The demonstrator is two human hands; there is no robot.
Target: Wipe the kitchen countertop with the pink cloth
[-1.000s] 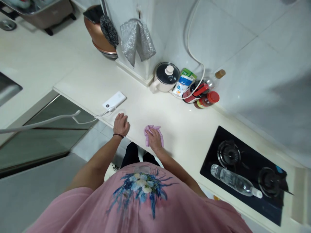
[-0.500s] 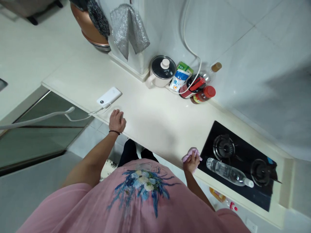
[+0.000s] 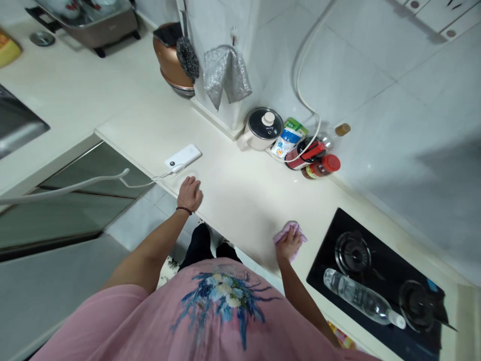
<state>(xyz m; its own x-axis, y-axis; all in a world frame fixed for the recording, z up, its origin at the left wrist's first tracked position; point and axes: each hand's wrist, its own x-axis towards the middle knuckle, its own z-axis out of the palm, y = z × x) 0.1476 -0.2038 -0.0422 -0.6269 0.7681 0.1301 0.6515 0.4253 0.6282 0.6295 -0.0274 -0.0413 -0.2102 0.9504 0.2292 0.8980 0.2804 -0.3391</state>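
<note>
My right hand (image 3: 288, 243) presses a small pink cloth (image 3: 286, 229) flat on the cream countertop (image 3: 240, 190), near its front edge and just left of the black gas hob (image 3: 376, 281). The fingers curl over the cloth. My left hand (image 3: 190, 193) rests on the counter's front edge with its fingers bent down, holding nothing that I can see. A white power bank (image 3: 183, 156) with a cable lies just beyond the left hand.
A clear plastic bottle (image 3: 361, 297) lies on the hob. At the back wall stand a small white pot with a dark lid (image 3: 263, 129), a packet and sauce bottles (image 3: 319, 165). A copper pan (image 3: 171, 60) and a grey cloth (image 3: 226, 75) hang further left.
My right hand slid the pink cloth from the middle of the counter to the hob's edge, then back a little to the left. The left hand stayed in place.
</note>
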